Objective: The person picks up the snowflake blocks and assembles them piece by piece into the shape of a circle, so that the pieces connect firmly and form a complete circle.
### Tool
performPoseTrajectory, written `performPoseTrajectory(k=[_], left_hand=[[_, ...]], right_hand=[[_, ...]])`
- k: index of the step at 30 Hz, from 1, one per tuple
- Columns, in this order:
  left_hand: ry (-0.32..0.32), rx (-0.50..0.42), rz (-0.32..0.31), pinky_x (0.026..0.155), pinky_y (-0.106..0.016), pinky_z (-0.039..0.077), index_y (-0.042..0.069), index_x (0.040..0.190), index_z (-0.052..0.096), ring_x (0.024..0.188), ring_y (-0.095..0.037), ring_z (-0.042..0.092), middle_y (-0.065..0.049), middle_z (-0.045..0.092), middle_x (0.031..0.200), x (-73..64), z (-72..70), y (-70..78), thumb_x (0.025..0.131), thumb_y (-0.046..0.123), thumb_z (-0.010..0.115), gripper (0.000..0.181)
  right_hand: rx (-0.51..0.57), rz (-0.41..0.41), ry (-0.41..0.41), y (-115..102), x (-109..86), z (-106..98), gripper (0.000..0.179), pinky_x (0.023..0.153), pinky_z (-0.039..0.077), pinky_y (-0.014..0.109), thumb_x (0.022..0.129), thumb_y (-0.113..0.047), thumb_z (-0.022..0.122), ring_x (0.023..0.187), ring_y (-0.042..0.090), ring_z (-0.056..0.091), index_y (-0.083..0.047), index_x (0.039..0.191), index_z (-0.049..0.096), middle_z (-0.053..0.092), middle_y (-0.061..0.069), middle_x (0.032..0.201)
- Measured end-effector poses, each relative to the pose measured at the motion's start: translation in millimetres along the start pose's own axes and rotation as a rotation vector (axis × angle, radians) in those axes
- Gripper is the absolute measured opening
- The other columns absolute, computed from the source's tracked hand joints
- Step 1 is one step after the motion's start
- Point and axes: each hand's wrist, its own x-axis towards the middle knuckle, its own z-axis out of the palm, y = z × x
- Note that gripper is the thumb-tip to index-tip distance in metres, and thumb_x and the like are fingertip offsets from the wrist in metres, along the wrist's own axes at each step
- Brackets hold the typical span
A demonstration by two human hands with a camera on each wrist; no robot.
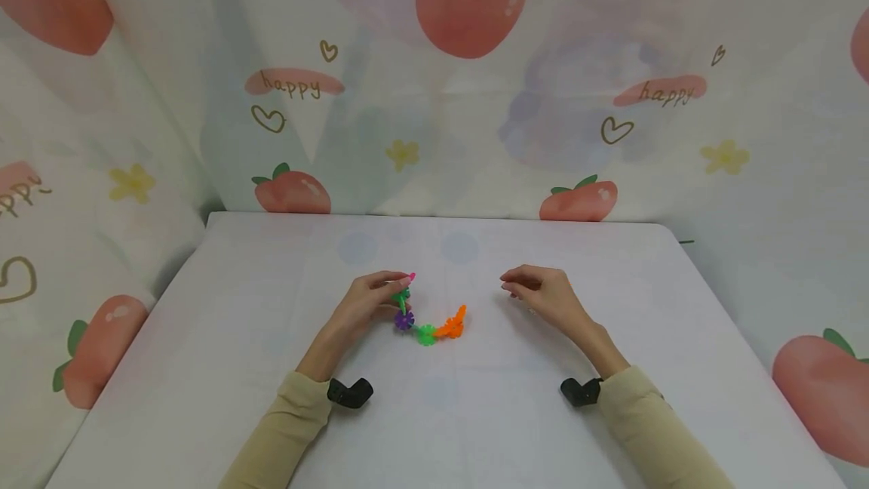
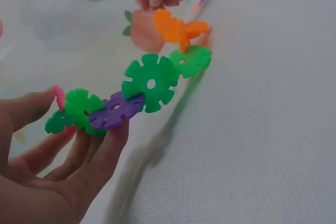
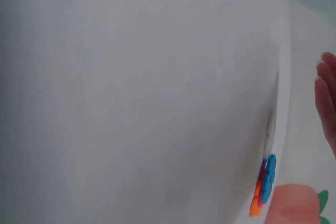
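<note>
In the head view, a chain of flower-shaped discs (image 1: 426, 335) is seen over the middle of the bench (image 1: 441, 429), curved like a hook. Its left end is grasped by the left hand (image 1: 363, 304). The right hand (image 1: 545, 291) is held well to the right of the chain, fingers loosely bent, and nothing is seen in them. With the chain supported at one end only, the left hand is best kept low and steady, so that the joints are not strained.

In the left wrist view, the grasp is shown more plainly: the pink disc (image 2: 59, 97) and the green disc (image 2: 79, 103) lie among the thumb and fingers, and the purple disc (image 2: 110, 115) is touched from below by a fingertip. Beyond it the chain runs unheld to the orange discs (image 2: 168, 27); whether the bench is touched by them cannot be told. Should a joint be worked, the two discs next to it ought to be pinched, slots squarely aligned, and pressed without twisting.

In the right wrist view, only fingers at the margin are shown. A blue piece (image 3: 269, 178) and an orange piece (image 3: 256, 203) are seen close together near the bench's edge.
</note>
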Motion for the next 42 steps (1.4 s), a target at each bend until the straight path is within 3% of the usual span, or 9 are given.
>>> performPoseTrajectory(k=[6,14,19,25,35,42], left_hand=[[-0.014,0.001,0.006,0.089,-0.032,0.061,0.003,0.134,0.066,0.087,-0.019,0.07,-0.011,0.067,0.113,0.0,-0.1,-0.6,0.097,0.034,0.072,0.048],[-0.022,0.008,0.018,0.091,-0.033,0.06,0.003,0.136,0.065,0.089,-0.017,0.068,-0.018,0.067,0.128,-5.2,-1.8,3.3,0.1,0.027,0.07,0.044],[-0.029,0.02,0.032,0.091,-0.035,0.061,0.003,0.135,0.065,0.091,-0.018,0.067,-0.014,0.07,0.117,-6.2,-2.9,3.7,0.099,0.025,0.07,0.042],[-0.043,0.022,0.04,0.09,-0.036,0.061,0.004,0.135,0.065,0.087,-0.019,0.07,-0.02,0.071,0.11,-7.0,-2.3,3.5,0.099,0.021,0.07,0.04],[-0.056,0.036,0.039,0.09,-0.036,0.061,0.004,0.135,0.066,0.087,-0.02,0.071,-0.026,0.07,0.114,-6.2,-1.4,3.1,0.099,0.018,0.069,0.038],[-0.079,0.041,0.044,0.091,-0.036,0.061,0.005,0.136,0.066,0.089,-0.019,0.072,-0.026,0.071,0.115,-5.2,-0.3,3.9,0.1,0.018,0.068,0.038]], right_hand=[[-0.18,0.014,-0.074,14,-5.6,-21,0.018,0.07,0.053,0.022,0.091,-0.007,0.077,0.081,0.015,0.066,-0.007,0.108,0.078,0.077,0.003,0.098],[-0.25,0.099,-0.243,26,-8.0,-37,0.028,0.076,0.051,0.029,0.085,-0.008,0.081,0.087,0.019,0.061,-0.004,0.112,0.076,0.073,0.008,0.105],[-0.308,0.099,-0.288,30,-5.0,-34,0.026,0.077,0.049,0.033,0.082,-0.012,0.085,0.086,0.02,0.056,-0.003,0.104,0.075,0.068,0.007,0.099],[-0.271,0.113,-0.285,26,-3.1,-28,0.026,0.072,0.049,0.028,0.083,-0.013,0.086,0.081,0.018,0.056,-0.005,0.1,0.068,0.066,0.004,0.088],[-0.143,0.084,-0.206,14,5.4,-9,0.016,0.063,0.051,0.022,0.086,-0.011,0.082,0.068,0.01,0.061,-0.005,0.099,0.075,0.07,0.0,0.076],[-0.011,0.091,-0.189,-3,14.2,2,0.022,0.063,0.055,0.023,0.089,-0.016,0.081,0.066,0.017,0.064,-0.007,0.108,0.075,0.069,0.002,0.075]])
